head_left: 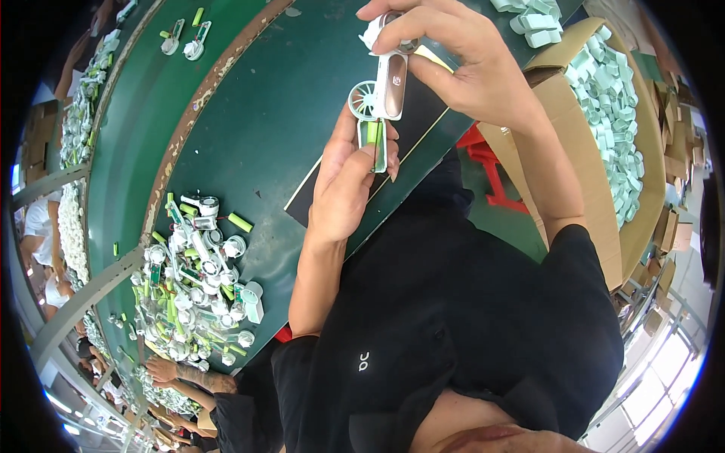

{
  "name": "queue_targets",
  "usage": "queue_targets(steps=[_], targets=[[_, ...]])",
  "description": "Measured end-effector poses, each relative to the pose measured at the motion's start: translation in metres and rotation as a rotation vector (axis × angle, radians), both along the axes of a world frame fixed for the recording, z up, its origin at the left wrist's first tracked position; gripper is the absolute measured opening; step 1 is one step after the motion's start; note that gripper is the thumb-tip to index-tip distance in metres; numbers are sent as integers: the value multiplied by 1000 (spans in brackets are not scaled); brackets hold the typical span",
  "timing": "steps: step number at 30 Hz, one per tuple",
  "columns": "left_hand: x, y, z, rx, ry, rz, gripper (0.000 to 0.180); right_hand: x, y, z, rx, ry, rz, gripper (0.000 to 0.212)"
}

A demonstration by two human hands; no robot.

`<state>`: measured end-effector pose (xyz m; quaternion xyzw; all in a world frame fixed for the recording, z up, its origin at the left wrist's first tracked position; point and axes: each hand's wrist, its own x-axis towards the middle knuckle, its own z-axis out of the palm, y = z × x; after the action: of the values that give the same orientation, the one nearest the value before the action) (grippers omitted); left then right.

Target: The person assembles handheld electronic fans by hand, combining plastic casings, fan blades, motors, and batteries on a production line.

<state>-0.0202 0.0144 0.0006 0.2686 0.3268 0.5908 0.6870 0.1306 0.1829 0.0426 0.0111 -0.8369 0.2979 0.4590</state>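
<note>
My left hand (341,189) is closed around the handle of a pale green handheld fan shell (363,100), whose round spoked grille points away from me. In the shell's handle lies a bright green cylindrical battery (372,133). Above it, my right hand (472,64) pinches the round end of a white fan casing (382,78) with a brownish metallic panel on its handle. The lower end of this casing meets or overlaps the shell near the grille; I cannot tell whether they touch. Fingers hide part of both pieces.
A heap of fan innards with batteries (196,283) lies on the green table at left. At right stands a cardboard box (578,151) full of pale green shells (604,113). More shells (538,23) lie at the far edge. A co-worker's hand (162,370) reaches in at lower left.
</note>
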Motion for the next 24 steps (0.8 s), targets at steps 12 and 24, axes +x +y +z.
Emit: queue_targets(steps=[12,24], targets=[[2,-1,-8,104,182,14,54,-4,2,-4,249,-81,-102,30],[-7,-5,-2,35,-176,22,47,5,-23,-3,-233,-340,-290,27]])
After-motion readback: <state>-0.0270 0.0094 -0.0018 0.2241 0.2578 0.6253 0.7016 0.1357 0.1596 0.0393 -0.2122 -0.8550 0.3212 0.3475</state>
